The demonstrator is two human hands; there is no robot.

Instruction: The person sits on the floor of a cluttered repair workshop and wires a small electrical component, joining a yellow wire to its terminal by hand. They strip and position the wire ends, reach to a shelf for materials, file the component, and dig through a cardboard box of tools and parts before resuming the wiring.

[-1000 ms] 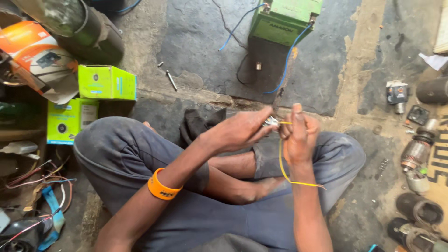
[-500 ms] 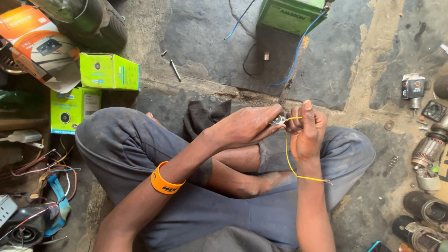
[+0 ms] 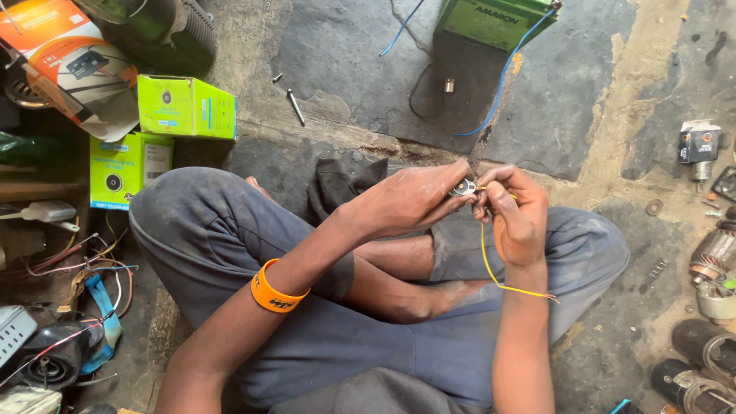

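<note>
Two hands meet above the crossed legs: left hand pinches a small round metal part; right hand pinches the yellow wire just beside it. Advisable: hold the part steady, feed wire squarely.

— We find open stone floor ahead, between the lime-green boxes and the green battery.

— We note a loose bolt there; motor parts crowd the right.
</note>
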